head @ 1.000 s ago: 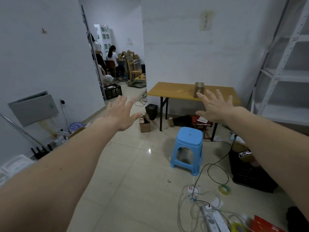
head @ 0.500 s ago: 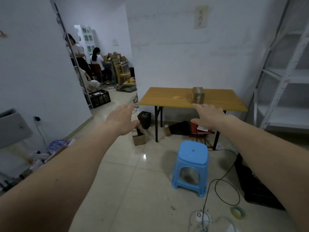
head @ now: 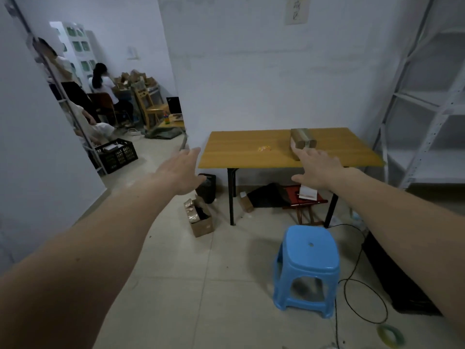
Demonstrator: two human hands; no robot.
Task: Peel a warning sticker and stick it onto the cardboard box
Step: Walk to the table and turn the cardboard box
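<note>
A small brown cardboard box [head: 302, 141] stands on the far wooden table [head: 239, 157], right of its middle. A small yellow-orange item [head: 264, 148], perhaps the stickers, lies on the tabletop left of the box; it is too small to tell. Both my arms reach forward at chest height, well short of the table. My left hand [head: 182, 172] is open, palm down, fingers spread, in line with the table's left end. My right hand [head: 317, 168] is open too and overlaps the box's lower edge in the view. Neither hand holds anything.
A blue plastic stool [head: 308, 263] stands on the tiled floor before the table. Beneath the table lie a small open carton [head: 201, 219], a black bin [head: 207, 186] and a red stool [head: 305, 200]. Cables [head: 352, 285] trail right. White shelving [head: 427, 109] lines the right wall. People sit beyond the doorway.
The view has advanced toward the table and turned left; table, box and stool appear larger. Both hands have lowered and stay open and empty.
</note>
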